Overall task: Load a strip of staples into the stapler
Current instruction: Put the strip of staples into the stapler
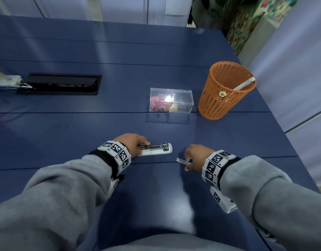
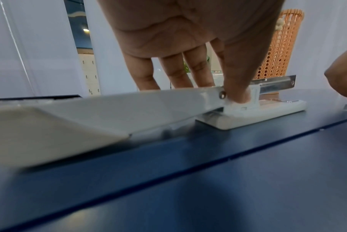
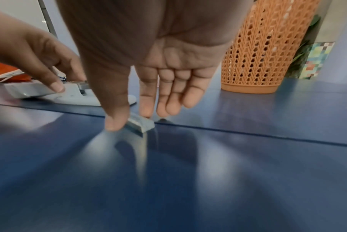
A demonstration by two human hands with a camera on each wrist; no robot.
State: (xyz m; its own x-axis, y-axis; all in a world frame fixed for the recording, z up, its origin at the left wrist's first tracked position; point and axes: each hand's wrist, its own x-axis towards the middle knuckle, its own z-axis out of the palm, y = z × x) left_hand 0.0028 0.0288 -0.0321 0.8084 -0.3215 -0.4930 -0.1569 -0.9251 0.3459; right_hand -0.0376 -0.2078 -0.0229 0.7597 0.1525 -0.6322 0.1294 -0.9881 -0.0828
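A white stapler [image 1: 156, 149] lies open on the blue table [image 1: 83, 127], its metal staple channel [image 1: 157, 145] facing up and pointing right. Its top cover [image 2: 108, 113] is folded back to the left. My left hand [image 1: 132, 142] grips the stapler at the hinge, thumb [image 2: 238, 91] on the near side and fingers behind it. To the right, my right hand [image 1: 195, 156] pinches a silver strip of staples [image 1: 183, 161] between thumb and forefinger, low at the tabletop. In the right wrist view the strip of staples [image 3: 141, 126] sits by the thumb tip [image 3: 114, 124]; the other fingers hang straight.
A clear two-part box [image 1: 171, 100] holding pink paper clips stands beyond the stapler. An orange mesh basket [image 1: 226, 91] stands at the back right, near the table's right edge. A black cable hatch [image 1: 60, 84] is set in the table at the far left.
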